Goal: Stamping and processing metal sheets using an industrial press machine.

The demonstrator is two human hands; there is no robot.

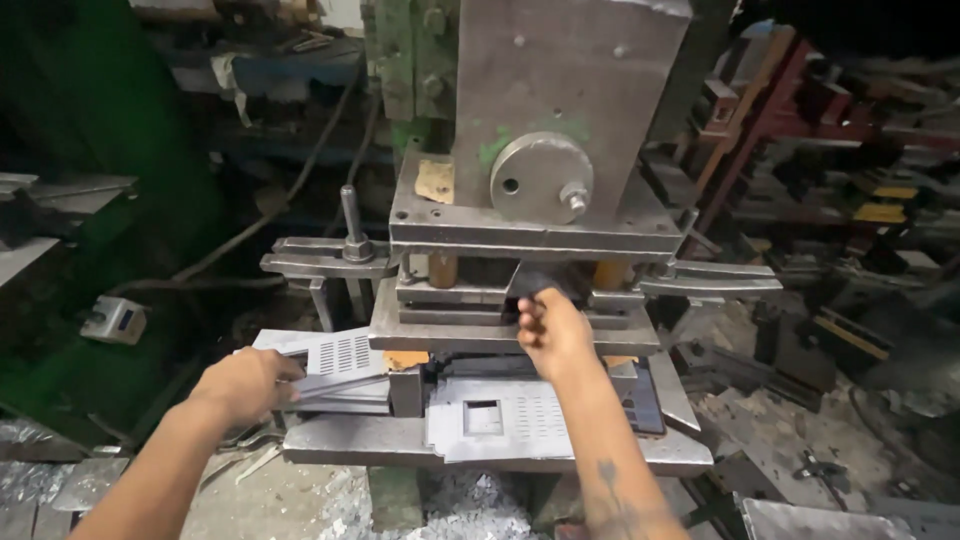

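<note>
grey perforated metal sheet (500, 420) – flat on press bed (330, 440), below die | left hand (245, 385) – closed on slotted sheet stack (335, 375) at left | right hand (555, 330) – fingers pinched on dark piece (540, 281) at die gap

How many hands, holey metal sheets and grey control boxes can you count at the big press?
Hands: 2, the left hand and the right hand
Perforated metal sheets: 2, one sheet at the left, one sheet in front
Grey control boxes: 1, the box
Total: 5

L hand (245, 385) grips metal strips (335, 388); R hand (553, 330) holds dark piece (540, 282) at press (560, 120).
</note>
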